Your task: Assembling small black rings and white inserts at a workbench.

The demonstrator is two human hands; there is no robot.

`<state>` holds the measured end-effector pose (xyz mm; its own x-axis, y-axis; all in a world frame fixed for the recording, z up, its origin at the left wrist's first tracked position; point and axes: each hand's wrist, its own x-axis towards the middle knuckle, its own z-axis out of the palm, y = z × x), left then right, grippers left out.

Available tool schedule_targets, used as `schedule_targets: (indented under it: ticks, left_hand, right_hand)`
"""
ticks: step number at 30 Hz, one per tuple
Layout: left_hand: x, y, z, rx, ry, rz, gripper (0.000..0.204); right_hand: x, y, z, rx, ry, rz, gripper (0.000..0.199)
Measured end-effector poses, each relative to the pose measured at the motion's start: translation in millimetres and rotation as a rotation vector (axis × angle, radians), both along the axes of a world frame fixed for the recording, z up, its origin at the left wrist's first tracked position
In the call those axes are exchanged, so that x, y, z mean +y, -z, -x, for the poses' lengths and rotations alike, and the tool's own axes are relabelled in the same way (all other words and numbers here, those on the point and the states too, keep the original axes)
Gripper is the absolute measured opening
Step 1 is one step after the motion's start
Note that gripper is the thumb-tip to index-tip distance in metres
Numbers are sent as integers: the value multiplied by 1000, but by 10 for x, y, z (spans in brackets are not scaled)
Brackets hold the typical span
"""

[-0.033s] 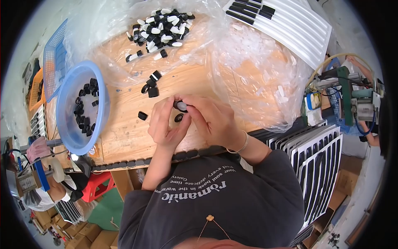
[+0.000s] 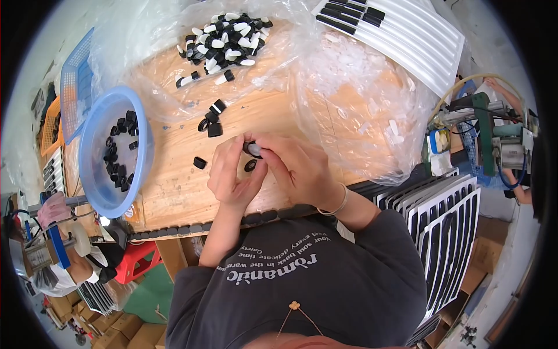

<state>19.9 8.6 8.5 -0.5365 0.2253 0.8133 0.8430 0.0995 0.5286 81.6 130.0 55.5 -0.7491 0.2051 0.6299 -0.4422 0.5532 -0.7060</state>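
Over the wooden table, close to its near edge, both hands meet at a small oval black part with a translucent white face point(image 2: 254, 149). My left hand point(image 2: 228, 179) pinches it from the left side. From the right, the fingers of my right hand point(image 2: 299, 167) close on it too, the thumb at its white face. Just below it, between the hands, lies a small black ring-like part point(image 2: 250, 166). A single black piece point(image 2: 199, 162) rests left of my left hand. Farther off, a few black pieces point(image 2: 214, 129) sit together, one with a white stripe.
A blue basin point(image 2: 146, 154) with several black pieces stands left. At the back is a black-and-white heap of parts point(image 2: 226, 41). Clear plastic sheeting point(image 2: 372, 110) holds white bits. A white tray point(image 2: 407, 43) lies back right, with a machine point(image 2: 500, 139) and stacked trays point(image 2: 447, 244) at right.
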Motion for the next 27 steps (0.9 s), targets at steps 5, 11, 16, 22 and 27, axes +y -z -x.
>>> schedule_targets:
  ticks: [5,11,16,22,27]
  left_hand:
    - [-19,10,22,97,-28,46,53]
    - [-25,-25,20,238,-59,90,49]
    - [-22,-109,11,342,-71,122,41]
    - [13,-36,31,326,-28,131,41]
    - [25,-40,46,300,-19,150,42]
  right_hand:
    - [79,26,-3,-1,-48,-132,16]
    - [125,-17,-33,2,-59,-252,17]
    - [167,-24,-61,117,-61,-258,17]
    - [134,-19,-105,52,27,-314,17]
    - [154,38,-43,66,77,-442,16]
